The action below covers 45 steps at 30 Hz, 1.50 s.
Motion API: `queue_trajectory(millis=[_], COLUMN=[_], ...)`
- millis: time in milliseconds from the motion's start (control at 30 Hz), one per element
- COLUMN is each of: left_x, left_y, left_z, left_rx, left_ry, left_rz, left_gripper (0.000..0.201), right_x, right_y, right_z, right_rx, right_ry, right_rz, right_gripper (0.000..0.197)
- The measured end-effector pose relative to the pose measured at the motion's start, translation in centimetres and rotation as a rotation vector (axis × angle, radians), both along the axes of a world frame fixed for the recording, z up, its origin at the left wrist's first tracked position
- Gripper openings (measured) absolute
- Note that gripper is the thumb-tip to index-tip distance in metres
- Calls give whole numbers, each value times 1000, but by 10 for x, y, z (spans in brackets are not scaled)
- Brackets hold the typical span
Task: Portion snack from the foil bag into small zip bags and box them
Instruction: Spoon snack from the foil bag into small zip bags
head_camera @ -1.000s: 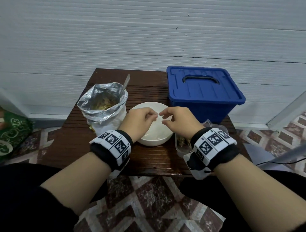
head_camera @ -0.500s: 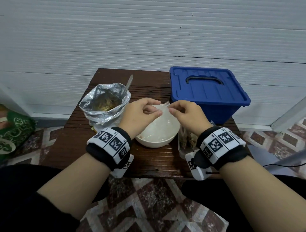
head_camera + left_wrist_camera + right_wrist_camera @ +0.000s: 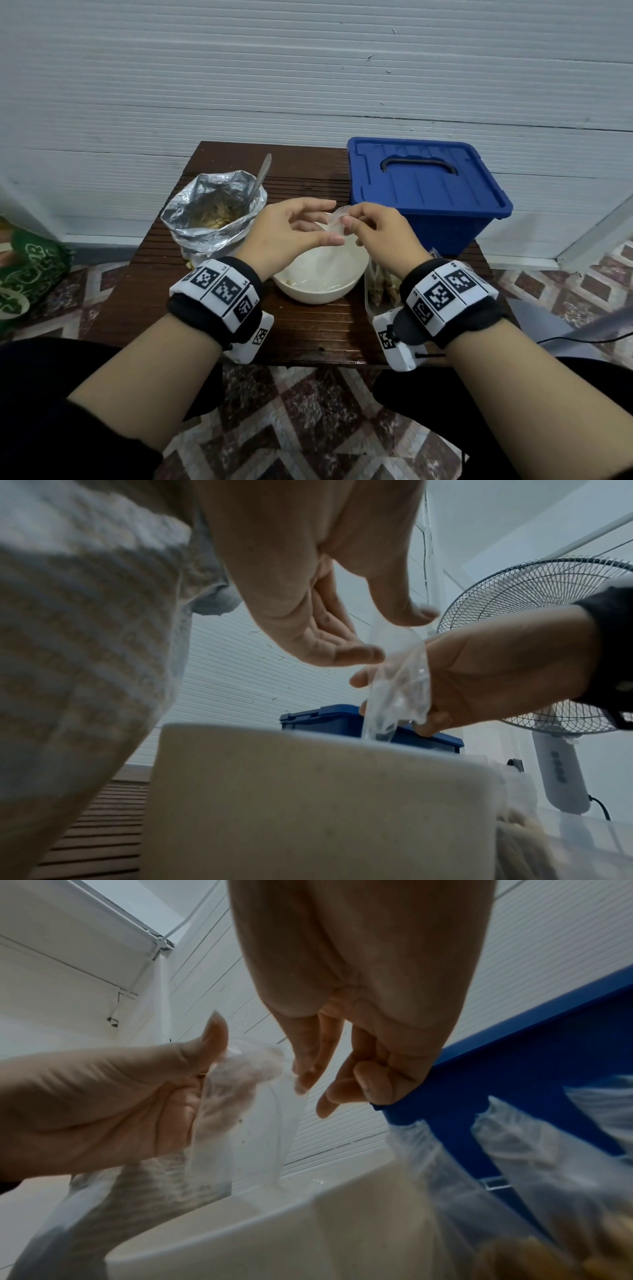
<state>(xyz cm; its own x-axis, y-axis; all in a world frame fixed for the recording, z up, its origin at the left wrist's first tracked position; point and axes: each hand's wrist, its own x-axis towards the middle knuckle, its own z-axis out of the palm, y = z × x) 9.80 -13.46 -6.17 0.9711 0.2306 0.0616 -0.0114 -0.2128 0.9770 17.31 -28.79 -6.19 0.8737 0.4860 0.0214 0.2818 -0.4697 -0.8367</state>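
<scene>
Hanging over the white bowl [image 3: 317, 286], the empty clear zip bag [image 3: 337, 222] is held between your two hands, its lower end drooping toward the bowl's inside. Your right hand [image 3: 380, 236] pinches the bag's top edge between thumb and fingertips, the other fingers curled. Your left hand [image 3: 284, 233] is at the bag's other side, fingers loosely spread with the thumb near the mouth; from the right wrist view its fingers lie against the plastic, but you cannot tell whether they actually grip it. Left of the bowl stands the open foil bag [image 3: 212, 219] with snack inside and a spoon [image 3: 262, 174] sticking out. Behind your right hand sits the blue box [image 3: 428, 192], lid on. Beside the bowl, under your right wrist, is a clear tub [image 3: 378, 291] holding filled bags. All rest on the dark slatted table [image 3: 308, 329].
</scene>
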Motion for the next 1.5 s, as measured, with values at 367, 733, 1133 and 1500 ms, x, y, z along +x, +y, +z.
queue_trajectory(millis=[367,733,1133,1500], left_x=[-1,2,1,2], left_y=[-1,2,6,7], left_z=[-4,-14,-15,-17], left_rx=[152,267,370,463], left_ry=[-1,-61,-202,-243], left_rz=[-25,-21,38,58], left_gripper=[53,69,56,65], right_x=[-8,-9,-7,-14], right_y=[3,-1,-2,3], right_z=[3,13,10,17], right_rx=[-13,230,134,131], right_ry=[76,423,264,75], right_rz=[57,-8,-40,32], right_gripper=[22,33,19,11])
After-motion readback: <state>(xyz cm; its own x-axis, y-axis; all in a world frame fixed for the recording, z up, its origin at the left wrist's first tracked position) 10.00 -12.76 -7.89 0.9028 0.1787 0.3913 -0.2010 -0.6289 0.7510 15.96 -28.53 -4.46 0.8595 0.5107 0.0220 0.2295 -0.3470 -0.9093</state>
